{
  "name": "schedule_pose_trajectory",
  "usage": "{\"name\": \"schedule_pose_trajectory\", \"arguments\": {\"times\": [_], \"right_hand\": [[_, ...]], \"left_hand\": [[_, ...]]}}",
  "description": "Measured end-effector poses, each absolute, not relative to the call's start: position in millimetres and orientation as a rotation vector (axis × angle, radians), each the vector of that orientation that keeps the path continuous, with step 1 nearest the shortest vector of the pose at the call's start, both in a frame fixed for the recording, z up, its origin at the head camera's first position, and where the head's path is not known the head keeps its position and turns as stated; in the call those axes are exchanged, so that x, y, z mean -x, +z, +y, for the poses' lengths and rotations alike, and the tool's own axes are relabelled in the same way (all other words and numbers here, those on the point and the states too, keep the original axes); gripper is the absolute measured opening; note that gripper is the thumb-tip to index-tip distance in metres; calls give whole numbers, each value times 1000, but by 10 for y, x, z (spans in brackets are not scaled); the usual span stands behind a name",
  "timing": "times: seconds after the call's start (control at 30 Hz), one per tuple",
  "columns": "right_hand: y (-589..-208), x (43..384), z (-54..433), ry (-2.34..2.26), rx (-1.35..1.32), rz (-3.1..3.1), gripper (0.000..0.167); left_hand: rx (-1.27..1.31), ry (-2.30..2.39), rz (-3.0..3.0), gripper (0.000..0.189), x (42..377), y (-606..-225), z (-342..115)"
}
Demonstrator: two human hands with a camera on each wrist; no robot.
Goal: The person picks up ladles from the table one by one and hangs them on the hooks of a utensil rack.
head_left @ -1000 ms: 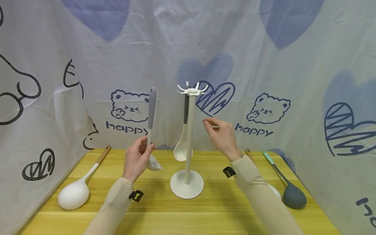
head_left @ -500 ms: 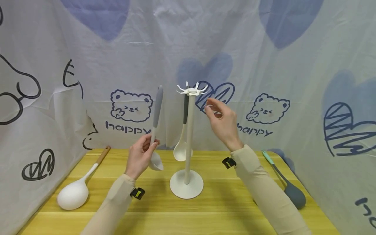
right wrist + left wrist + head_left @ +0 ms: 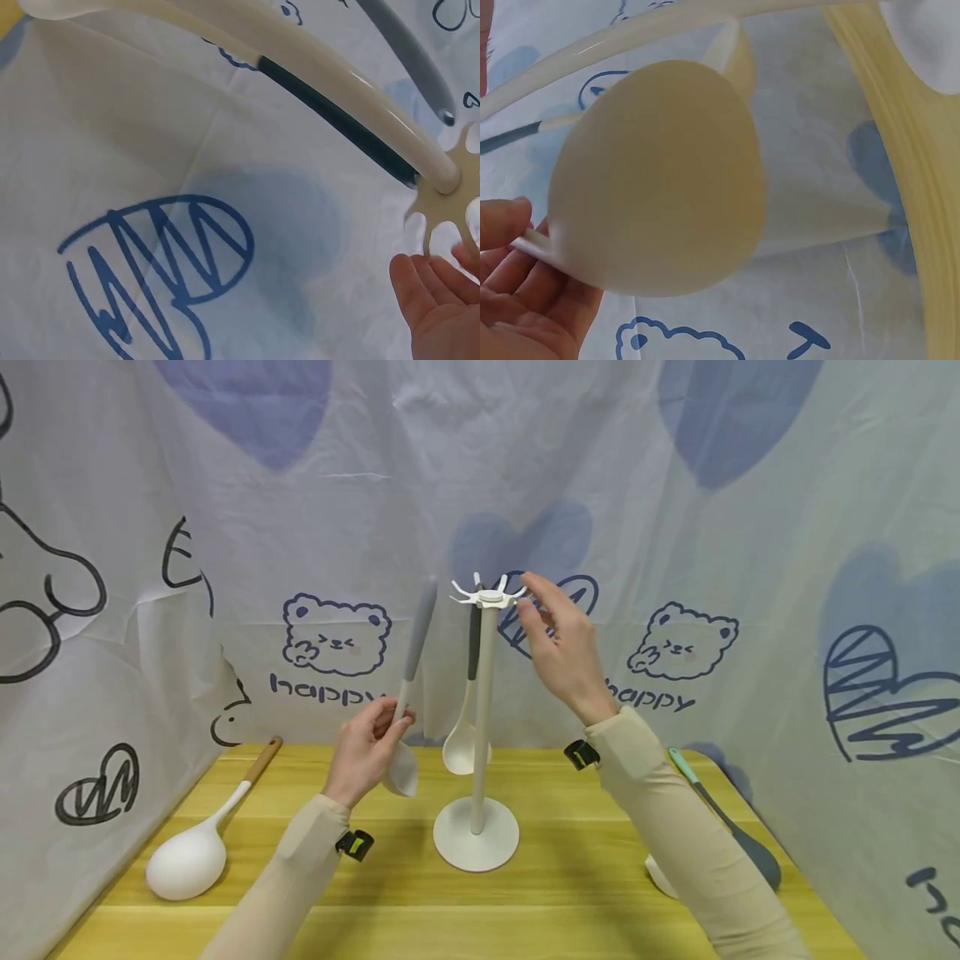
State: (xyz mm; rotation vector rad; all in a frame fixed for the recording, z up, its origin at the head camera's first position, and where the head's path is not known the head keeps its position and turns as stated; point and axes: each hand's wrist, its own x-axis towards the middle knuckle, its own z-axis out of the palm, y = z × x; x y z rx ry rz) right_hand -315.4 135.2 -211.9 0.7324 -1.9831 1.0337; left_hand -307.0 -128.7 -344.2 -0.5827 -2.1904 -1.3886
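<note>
My left hand (image 3: pixel 367 750) pinches the white neck of a ladle (image 3: pixel 420 639) with a grey handle. The ladle stands handle up, leaning right toward the rack; the underside of its bowl (image 3: pixel 660 180) fills much of the left wrist view. In the middle stands a white utensil rack (image 3: pixel 483 718) with a ring of hooks on top. A white ladle with a dark handle (image 3: pixel 474 643) hangs behind its pole. At the right-hand hooks is my right hand (image 3: pixel 566 647), thumb and fingers parted, fingertips (image 3: pixel 405 266) right at the hook ends in the right wrist view.
On the table's left lies a large white ladle (image 3: pixel 187 864) with a wooden handle. At the right lie a dark ladle (image 3: pixel 757 856) with a mint handle and a white utensil (image 3: pixel 660 878), both partly behind my right forearm. A printed cloth (image 3: pixel 337 527) surrounds the table.
My right hand has risen to the rack's hooks, its fingers spreading. The left hand has moved slightly right, and the grey handle now leans further toward the rack top.
</note>
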Motion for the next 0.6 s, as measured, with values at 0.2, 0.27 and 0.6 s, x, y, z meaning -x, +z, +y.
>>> {"name": "schedule_pose_trajectory", "arguments": {"times": [0.2,0.27,0.6], "right_hand": [[-2055,3164,1351,999,-722,-1983,37],[-2045,3158,1350,1006,-701,-2005,37],[-2010,3146,1327,1029,-671,-2024,38]], "left_hand": [[586,-1465,-2246,25,3121,-3388,-1301],[588,-1482,-2266,26,3138,-3385,-1299],[612,-1482,-2279,27,3176,-3355,-1267]]}}
